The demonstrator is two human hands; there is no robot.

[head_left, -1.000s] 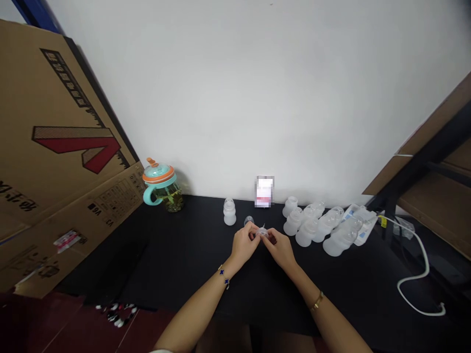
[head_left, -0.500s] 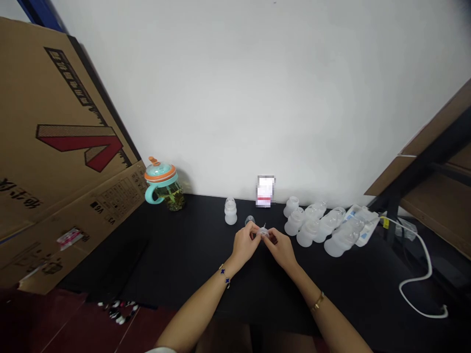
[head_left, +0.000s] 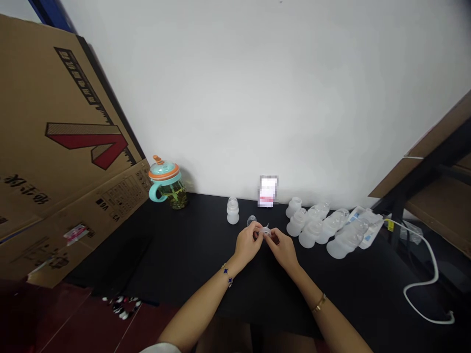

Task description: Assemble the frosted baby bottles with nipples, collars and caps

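Observation:
Over the black table, my left hand and my right hand meet, fingertips pinched on opposite sides of a small translucent bottle nipple ring. A thin pointed tip sticks up from it; my fingers hide part of its rim. Just beyond my left fingertips lies a clear dome cap. A small milky baby bottle with a clear cap stands upright farther back. To the right of my right hand, several similar baby bottles are grouped, some capped with clear domes and some uncapped.
A lit, blurred phone leans against the white wall. At the back left stands a teal-and-orange lidded jug beside a large cardboard box. A white cable and a white-and-blue package lie on the right.
The view has shifted slightly, so things appear a little farther right. Both hands keep hold of the bottle nipple ring, with only small finger movement.

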